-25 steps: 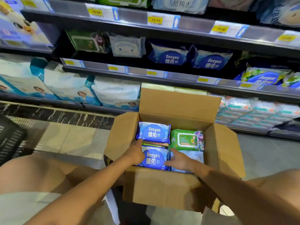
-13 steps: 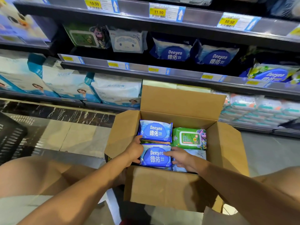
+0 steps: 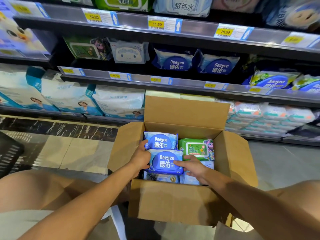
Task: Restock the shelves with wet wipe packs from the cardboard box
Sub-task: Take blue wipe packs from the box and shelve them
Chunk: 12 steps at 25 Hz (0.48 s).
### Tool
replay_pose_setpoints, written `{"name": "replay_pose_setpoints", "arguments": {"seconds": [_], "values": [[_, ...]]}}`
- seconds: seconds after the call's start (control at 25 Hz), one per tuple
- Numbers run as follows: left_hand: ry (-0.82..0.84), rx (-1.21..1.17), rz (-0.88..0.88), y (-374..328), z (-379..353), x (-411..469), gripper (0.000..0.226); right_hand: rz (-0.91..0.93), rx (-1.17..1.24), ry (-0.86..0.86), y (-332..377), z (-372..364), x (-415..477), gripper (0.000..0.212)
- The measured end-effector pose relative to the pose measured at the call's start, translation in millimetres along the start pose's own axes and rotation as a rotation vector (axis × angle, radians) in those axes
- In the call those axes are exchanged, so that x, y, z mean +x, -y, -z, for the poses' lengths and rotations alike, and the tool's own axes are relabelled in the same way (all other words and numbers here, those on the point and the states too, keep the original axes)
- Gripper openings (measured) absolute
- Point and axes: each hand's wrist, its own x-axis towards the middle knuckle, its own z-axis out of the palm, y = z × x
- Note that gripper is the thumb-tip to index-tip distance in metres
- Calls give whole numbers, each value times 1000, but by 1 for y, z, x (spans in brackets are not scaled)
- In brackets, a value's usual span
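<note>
Wet wipe pack [image 3: 166, 161], glossy blue and pillowy, is grasped by left hand [image 3: 141, 157] and right hand [image 3: 192, 166] inside the cardboard box [image 3: 173, 201].

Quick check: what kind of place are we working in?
Most likely a supermarket aisle: tiered shelves stocked with wet wipe packs, yellow price tags on the shelf edges, and an open cardboard box of more packs.

Blue packs [image 3: 166, 161] read "Deeyeo"; shelf tags [image 3: 156, 24] show 10.50, 11.50.

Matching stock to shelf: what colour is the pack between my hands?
The pack is blue with white lettering; head view.
</note>
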Motion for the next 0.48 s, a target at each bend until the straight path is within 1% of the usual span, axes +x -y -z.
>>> {"name": "replay_pose_setpoints", "arguments": {"seconds": [0.04,0.12,0.16,0.24,0.28,0.36,0.44,0.48], "values": [[-10,8,-12,-3,-2,0,64,-14,26,-3,-1,1,0,73],[-30,30,-47,-7,-6,3,65,-25,94,33,0,4,-6,70],[-31,42,-64,-8,-8,2,66,-20,99,47,-1,6,-8,75],[-26,45,-78,-10,-12,0,68,9,86,38,-5,12,-8,96],[-16,29,-74,-12,-16,-3,69,32,98,25,-8,16,-5,101],[0,-14,-49,-16,-24,-8,71,98,183,2,-9,25,-6,100],[30,-46,-36,-19,-34,-9,73,122,198,-27,-6,32,-13,100],[40,-68,-25,-20,-38,-9,73,131,192,-36,-7,35,-15,94]]}}
